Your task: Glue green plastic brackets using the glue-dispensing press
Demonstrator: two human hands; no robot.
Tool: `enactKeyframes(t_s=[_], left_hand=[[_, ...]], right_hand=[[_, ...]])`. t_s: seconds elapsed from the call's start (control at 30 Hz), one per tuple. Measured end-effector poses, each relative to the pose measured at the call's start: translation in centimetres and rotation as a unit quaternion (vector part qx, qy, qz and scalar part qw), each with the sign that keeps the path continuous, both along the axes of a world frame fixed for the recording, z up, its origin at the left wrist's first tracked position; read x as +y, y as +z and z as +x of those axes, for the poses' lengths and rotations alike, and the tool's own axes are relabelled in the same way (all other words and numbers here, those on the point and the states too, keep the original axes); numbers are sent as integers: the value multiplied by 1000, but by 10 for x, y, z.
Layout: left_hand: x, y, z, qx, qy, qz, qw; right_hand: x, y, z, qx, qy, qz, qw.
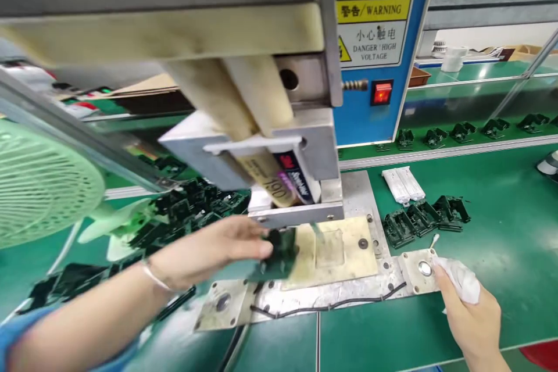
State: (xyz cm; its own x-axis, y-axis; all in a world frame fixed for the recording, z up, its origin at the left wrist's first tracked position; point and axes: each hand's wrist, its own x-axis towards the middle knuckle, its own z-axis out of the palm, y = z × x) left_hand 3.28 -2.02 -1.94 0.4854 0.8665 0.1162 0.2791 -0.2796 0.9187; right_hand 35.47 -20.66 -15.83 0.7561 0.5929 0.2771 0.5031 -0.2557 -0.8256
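My left hand (231,241) pinches a dark plastic part (281,253), blurred by motion, at the left side of the cream fixture plate (361,256). Above that plate, an adhesive cartridge (279,177) sits in a metal holder, with a thin nozzle (317,231) pointing down. My right hand (475,317) is closed around a crumpled white tissue (460,279), and a cotton swab (435,240) sticks up just beyond its fingers. That hand lies beside the right button plate (416,282). A matching left button plate (222,302) is below my left forearm.
Several dark parts (425,218) and two white packets (403,184) lie on the right. More dark parts (192,203) are heaped at left, beside a green fan (43,180). A blue control box (366,110) stands behind. A black cable (331,305) crosses the base.
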Motion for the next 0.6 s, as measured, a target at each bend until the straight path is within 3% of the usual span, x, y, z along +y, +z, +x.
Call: enactKeyframes(t_s=[0.07,0.13,0.4,0.5,0.6], left_hand=[[-12,-15,0,27,-70,-197,978],[-19,-30,9,14,-83,-305,949],[-5,-60,47,-9,-58,-197,979],[-6,-60,42,39,-64,-133,988],[-11,-52,17,135,-45,15,990]], right_hand=[[0,-3,2,-1,-8,-1,1000],[-1,-5,4,1,-2,6,1000],[-1,-10,17,-9,20,13,1000],[-3,-12,19,-22,15,15,1000],[-3,-11,17,-11,-22,-4,1000]])
